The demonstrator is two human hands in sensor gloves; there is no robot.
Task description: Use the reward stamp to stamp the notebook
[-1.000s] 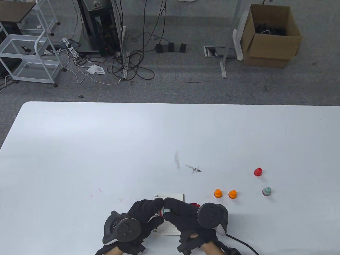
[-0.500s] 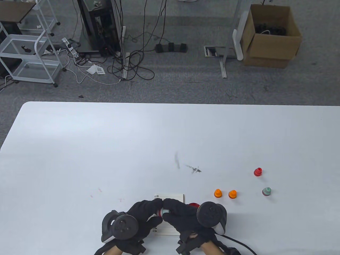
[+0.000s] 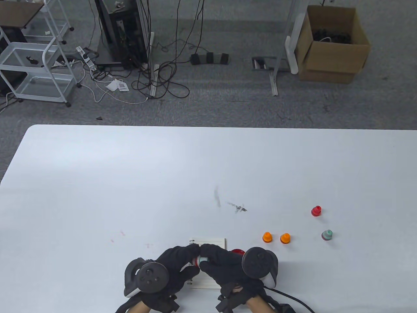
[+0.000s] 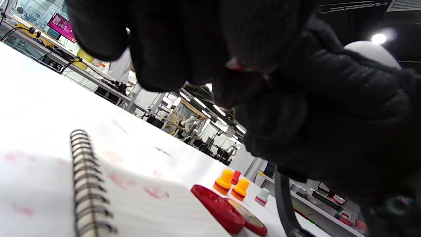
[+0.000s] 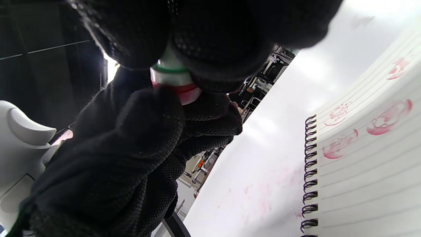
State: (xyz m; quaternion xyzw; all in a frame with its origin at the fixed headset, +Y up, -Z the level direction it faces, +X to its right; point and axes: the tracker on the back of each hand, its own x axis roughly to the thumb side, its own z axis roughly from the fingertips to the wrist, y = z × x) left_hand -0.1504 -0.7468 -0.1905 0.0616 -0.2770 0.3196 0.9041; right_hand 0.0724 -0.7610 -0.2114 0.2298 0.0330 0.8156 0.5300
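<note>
Hands, table view: left hand (image 3: 177, 260) and right hand (image 3: 219, 260) both pinching stamp (image 3: 199, 260) above notebook (image 3: 208, 243).
Left wrist view: red lid (image 4: 218, 208) beside page; stray-ink risk.
Right wrist view: old prints crowd page; overlap or smear likely if tilted.

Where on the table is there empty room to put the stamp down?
The table is bare across its whole left half and far side. There is also room between the gray scuff marks and the notebook. It is crowded near the front: both hands, the red ink pad, two orange stamps, the red stamp and the green stamp.
</note>
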